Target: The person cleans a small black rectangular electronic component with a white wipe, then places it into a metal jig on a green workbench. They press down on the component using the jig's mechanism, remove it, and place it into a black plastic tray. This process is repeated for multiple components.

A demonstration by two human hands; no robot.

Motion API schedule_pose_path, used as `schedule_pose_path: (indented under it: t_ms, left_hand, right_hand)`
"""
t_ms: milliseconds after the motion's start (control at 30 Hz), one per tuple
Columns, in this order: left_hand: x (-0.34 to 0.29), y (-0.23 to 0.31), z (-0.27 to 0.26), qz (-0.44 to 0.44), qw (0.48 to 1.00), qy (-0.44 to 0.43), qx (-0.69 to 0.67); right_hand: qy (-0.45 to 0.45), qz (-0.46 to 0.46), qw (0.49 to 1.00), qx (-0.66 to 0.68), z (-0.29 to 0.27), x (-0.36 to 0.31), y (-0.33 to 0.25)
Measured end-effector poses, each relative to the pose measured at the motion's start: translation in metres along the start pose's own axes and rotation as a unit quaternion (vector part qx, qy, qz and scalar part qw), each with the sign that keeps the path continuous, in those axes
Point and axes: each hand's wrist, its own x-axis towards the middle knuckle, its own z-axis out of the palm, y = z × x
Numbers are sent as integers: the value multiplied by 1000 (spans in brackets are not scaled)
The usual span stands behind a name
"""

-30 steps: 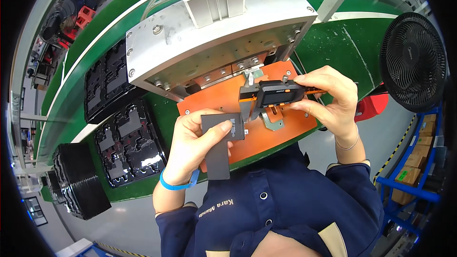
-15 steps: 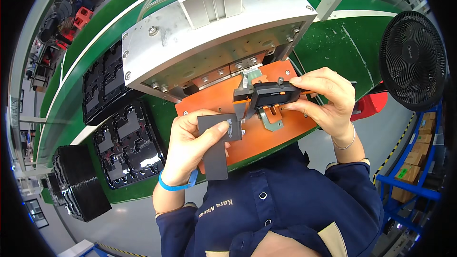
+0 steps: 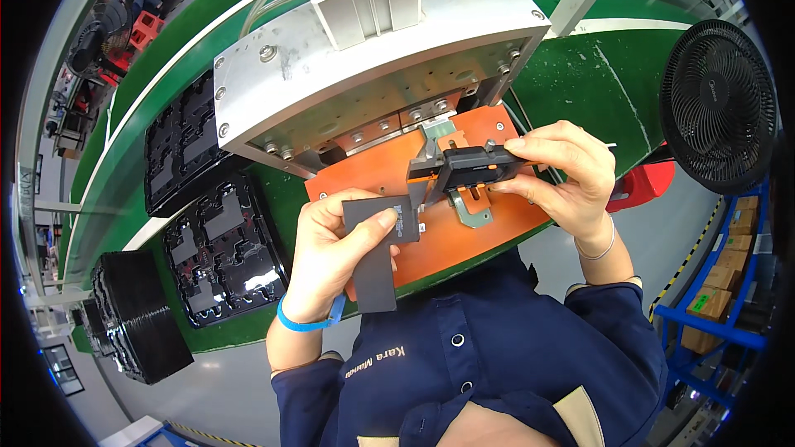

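My left hand is closed on a flat dark-grey L-shaped piece, which looks like a battery cell, its thumb across the face near a small printed patch. Small pale tabs show at the piece's right edge. In my right hand, pinched between thumb and fingers, is a black digital caliper with orange marks. The caliper's jaws point left and sit close beside the piece's upper right corner; whether they touch it I cannot tell. Beneath both lies an orange plate with a metal bracket on it.
A silver press fixture stands just beyond my hands. To the left are black moulded trays holding dark-grey pieces, and a stack of black trays. A black fan and a red object are at the right.
The caliper has tilted slightly in my right hand, so its display faces me less. My left hand and the L-shaped piece have barely moved.
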Motion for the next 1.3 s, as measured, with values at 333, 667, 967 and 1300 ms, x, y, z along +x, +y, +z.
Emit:
schedule_pose_path:
  t_ms: [333, 667, 967, 1300]
  left_hand:
    - [0, 0, 0, 19, 1000, 5, -15]
    - [-1, 2, 0, 3, 1000, 7, -25]
    - [0, 1, -1, 5, 1000, 3, -12]
    - [-58, 15, -51, 225, 914, 247, 229]
  right_hand:
    - [-14, 17, 999, 26, -2, -2, -6]
    - [-8, 20, 999, 38, 4, -2, -4]
    - [-11, 21, 999, 33, 3, -3, -4]
    - [41, 204, 965, 156, -56, -55, 30]
